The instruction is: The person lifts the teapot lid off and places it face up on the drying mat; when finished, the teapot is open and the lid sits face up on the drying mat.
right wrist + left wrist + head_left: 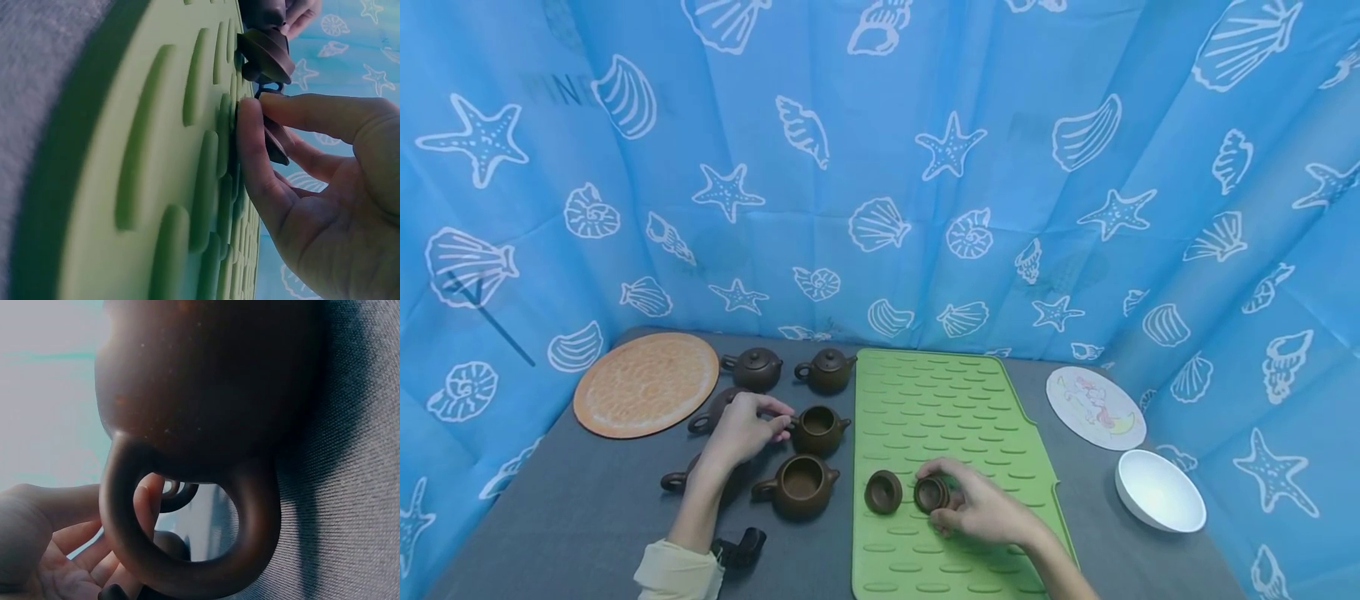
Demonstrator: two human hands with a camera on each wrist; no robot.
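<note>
My left hand pinches the handle of a lidless brown teapot standing on the grey table. In the left wrist view, the handle of a nearer teapot partly hides that hand. Over on the green mat, my right hand holds a small brown teapot lid between thumb and fingers. Just left of it lies a second lid, its hollow side up. Another lidless teapot stands nearer me. My left forearm partly covers two teapots on its left.
Two lidded teapots stand at the back beside an orange round mat. The green mat has raised ridges. A white disc with a drawing and a white bowl are at right. A black object lies near my left sleeve.
</note>
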